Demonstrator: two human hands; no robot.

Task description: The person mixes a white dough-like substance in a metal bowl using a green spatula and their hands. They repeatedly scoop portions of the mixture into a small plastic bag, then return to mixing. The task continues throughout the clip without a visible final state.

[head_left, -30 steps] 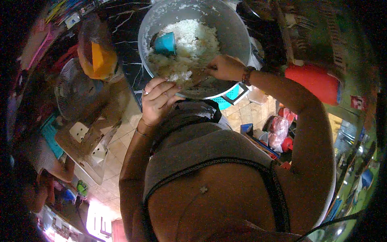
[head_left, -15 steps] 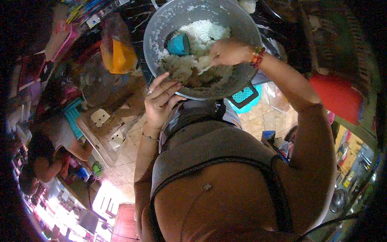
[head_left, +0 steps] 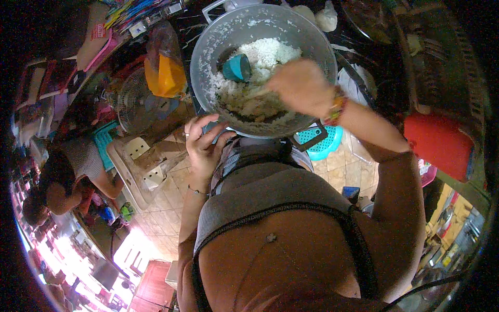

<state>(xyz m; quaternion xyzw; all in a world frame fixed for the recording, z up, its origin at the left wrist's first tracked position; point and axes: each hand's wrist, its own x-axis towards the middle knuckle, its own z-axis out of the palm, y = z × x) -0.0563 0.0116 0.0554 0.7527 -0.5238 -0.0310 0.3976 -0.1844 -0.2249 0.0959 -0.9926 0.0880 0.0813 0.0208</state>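
Observation:
A large grey metal pot [head_left: 205, 39] holds white rice-like grains [head_left: 270, 52] on the far side and a moist beige mass [head_left: 260, 106] on the near side. A teal cup [head_left: 236, 67] lies tilted among the grains. Inside the pot, my right hand [head_left: 304, 88], blurred by motion, is closed round a pale stick-like utensil [head_left: 254, 93] whose lower end is hard to make out in the mass. My left hand [head_left: 202, 138] is by the pot's near-left rim, fingers bent but apart, fingertips at or close to the edge.
Behind the pot runs a dark marbled surface [head_left: 182, 23] with a small plastic bag [head_left: 326, 18]. At left are a yellow container [head_left: 165, 78] in a clear bag, a fan [head_left: 132, 99] and a bent-over person [head_left: 78, 169]. A red chair [head_left: 442, 145] stands right, a turquoise stool [head_left: 327, 143] below the pot.
My right hand has swept with the utensil through the beige mass, which now lies flatter. My left fingers have slipped from over the rim to beside it. The whole view has shifted slightly.

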